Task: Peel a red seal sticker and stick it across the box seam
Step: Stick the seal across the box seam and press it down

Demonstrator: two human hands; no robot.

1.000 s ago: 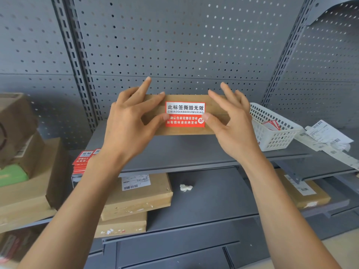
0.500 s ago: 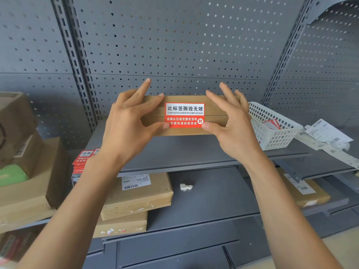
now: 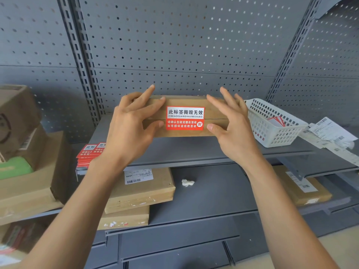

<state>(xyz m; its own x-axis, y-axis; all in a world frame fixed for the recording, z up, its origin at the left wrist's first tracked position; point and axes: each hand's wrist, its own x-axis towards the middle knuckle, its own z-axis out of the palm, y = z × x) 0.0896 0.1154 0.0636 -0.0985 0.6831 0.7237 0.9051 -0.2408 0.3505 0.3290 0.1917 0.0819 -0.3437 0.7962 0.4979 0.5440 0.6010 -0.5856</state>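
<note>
A flat brown cardboard box (image 3: 184,133) stands on its edge on the grey shelf (image 3: 194,150), its front toward me. The red and white seal sticker (image 3: 185,118) lies flat across the box's horizontal seam (image 3: 216,119), white half above it, red half below. My left hand (image 3: 130,129) rests on the box's left part, fingers spread on the front, thumb just left of the sticker. My right hand (image 3: 235,133) is at the right part, thumb tip on the box beside the sticker's lower right corner, fingers spread over the top edge.
A stack of red seal stickers (image 3: 89,152) lies on the shelf at the left. A white plastic basket (image 3: 275,129) stands right of the box, with loose shipping labels (image 3: 330,133) beyond it. Brown parcels (image 3: 139,191) lie on the lower shelf; larger cartons (image 3: 23,133) stand at far left.
Both thumbs have slid outward off the sticker's side edges onto the bare cardboard. The box and the sticker have stayed in place.
</note>
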